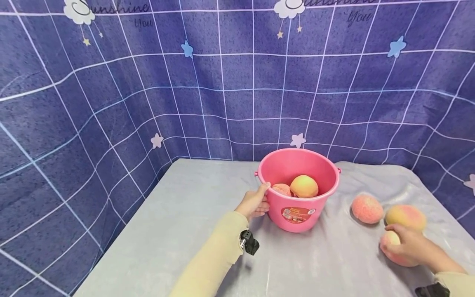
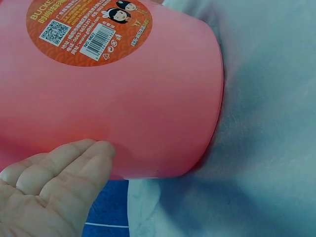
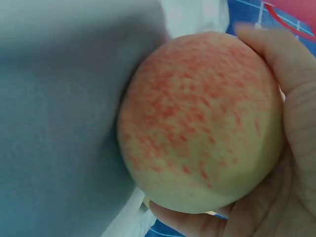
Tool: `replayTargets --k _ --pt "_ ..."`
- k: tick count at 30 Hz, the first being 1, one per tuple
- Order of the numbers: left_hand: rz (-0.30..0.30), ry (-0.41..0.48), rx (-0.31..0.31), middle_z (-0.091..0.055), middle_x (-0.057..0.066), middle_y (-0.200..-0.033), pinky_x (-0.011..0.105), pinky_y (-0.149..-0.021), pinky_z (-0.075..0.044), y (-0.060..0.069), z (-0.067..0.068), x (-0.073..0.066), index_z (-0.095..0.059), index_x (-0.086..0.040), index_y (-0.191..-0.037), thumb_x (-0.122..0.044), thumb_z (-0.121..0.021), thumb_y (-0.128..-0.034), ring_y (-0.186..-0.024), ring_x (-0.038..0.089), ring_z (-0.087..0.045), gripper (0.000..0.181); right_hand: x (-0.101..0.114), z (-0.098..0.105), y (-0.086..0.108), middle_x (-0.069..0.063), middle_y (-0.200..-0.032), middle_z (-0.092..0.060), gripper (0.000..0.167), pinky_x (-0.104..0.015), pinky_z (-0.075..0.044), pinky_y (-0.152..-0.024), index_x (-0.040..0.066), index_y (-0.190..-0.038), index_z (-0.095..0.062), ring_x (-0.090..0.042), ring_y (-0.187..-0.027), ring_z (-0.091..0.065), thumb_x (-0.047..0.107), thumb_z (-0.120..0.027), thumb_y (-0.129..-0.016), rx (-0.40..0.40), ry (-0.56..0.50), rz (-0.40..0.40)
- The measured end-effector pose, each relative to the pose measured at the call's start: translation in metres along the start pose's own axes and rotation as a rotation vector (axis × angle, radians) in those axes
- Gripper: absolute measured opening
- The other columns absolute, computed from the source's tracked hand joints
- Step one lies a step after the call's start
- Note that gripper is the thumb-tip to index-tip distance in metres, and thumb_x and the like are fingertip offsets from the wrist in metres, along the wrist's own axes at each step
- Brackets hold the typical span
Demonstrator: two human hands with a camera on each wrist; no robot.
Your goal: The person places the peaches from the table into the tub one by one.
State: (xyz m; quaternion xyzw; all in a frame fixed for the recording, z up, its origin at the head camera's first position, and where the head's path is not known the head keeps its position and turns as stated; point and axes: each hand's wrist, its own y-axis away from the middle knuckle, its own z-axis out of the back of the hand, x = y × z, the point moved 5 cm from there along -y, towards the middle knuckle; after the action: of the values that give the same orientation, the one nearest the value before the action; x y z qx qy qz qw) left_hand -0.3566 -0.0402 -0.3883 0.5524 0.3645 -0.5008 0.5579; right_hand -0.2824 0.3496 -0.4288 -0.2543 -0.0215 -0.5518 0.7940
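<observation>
A pink bucket (image 1: 289,210) stands upright with a peach (image 1: 304,186) and a second, redder fruit (image 1: 281,189) visible inside. At its near left side, my left hand (image 1: 256,202) grips the wall, thumb at the rim and fingers against the outside. The left wrist view shows the fingers of that hand (image 2: 64,182) beside the bucket's labelled wall (image 2: 158,113). On the right of the table, my right hand (image 1: 412,245) holds a red-and-cream peach (image 3: 197,123), its thumb and fingers curled round it. The peach appears to touch the table surface.
Just behind the right hand lie a reddish peach (image 1: 367,208) and a yellow-pink mango-like fruit (image 1: 406,217). A grey-white cloth covers the table (image 1: 167,231). Blue checked curtains (image 1: 237,103) hang behind and along the left side.
</observation>
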Motion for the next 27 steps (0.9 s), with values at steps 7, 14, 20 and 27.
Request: replayTargets --k 7,14,20,27 --pt "-0.009 -0.007 -0.002 -0.065 0.029 -0.105 0.046 -0.09 -0.05 0.0 0.003 0.001 -0.055 0.017 -0.118 -0.053 -0.05 -0.089 -0.099 0.037 -0.065 0.076 -0.002 -0.006 -0.005 -0.02 -0.088 -0.065 0.056 -0.03 -0.048 -0.06 -0.003 -0.097 -0.062 -0.017 -0.072 -0.058 0.017 -0.084 -0.051 0.033 -0.004 -0.016" --pt "-0.021 -0.016 0.006 -0.065 0.03 -0.105 0.047 -0.09 -0.05 0.0 0.004 -0.003 -0.055 0.018 -0.117 -0.053 -0.05 -0.0888 -0.099 0.037 -0.065 0.076 -0.006 -0.009 -0.009 -0.009 -0.08 -0.063 0.053 -0.029 -0.046 -0.061 0.0 -0.094 -0.059 -0.01 -0.069 -0.051 0.017 -0.084 -0.051 0.102 -0.067 -0.068" --pt "-0.021 -0.011 0.009 -0.065 0.029 -0.105 0.046 -0.089 -0.05 -0.001 0.002 -0.004 -0.054 0.017 -0.118 -0.053 -0.05 -0.0885 -0.098 0.036 -0.066 0.077 -0.004 -0.007 -0.009 -0.004 -0.077 -0.061 0.049 -0.029 -0.046 -0.06 0.005 -0.09 -0.057 -0.009 -0.067 -0.049 0.017 -0.084 -0.052 0.092 -0.062 -0.059" --pt "-0.038 0.001 -0.001 -0.065 0.031 -0.105 0.047 -0.089 -0.05 -0.002 0.004 -0.005 -0.054 0.018 -0.117 -0.053 -0.048 -0.0896 -0.098 0.038 -0.066 0.076 0.001 -0.006 -0.012 0.002 -0.076 -0.058 0.052 -0.027 -0.044 -0.057 0.009 -0.091 -0.056 -0.005 -0.067 -0.048 0.017 -0.084 -0.047 0.073 -0.051 0.011"
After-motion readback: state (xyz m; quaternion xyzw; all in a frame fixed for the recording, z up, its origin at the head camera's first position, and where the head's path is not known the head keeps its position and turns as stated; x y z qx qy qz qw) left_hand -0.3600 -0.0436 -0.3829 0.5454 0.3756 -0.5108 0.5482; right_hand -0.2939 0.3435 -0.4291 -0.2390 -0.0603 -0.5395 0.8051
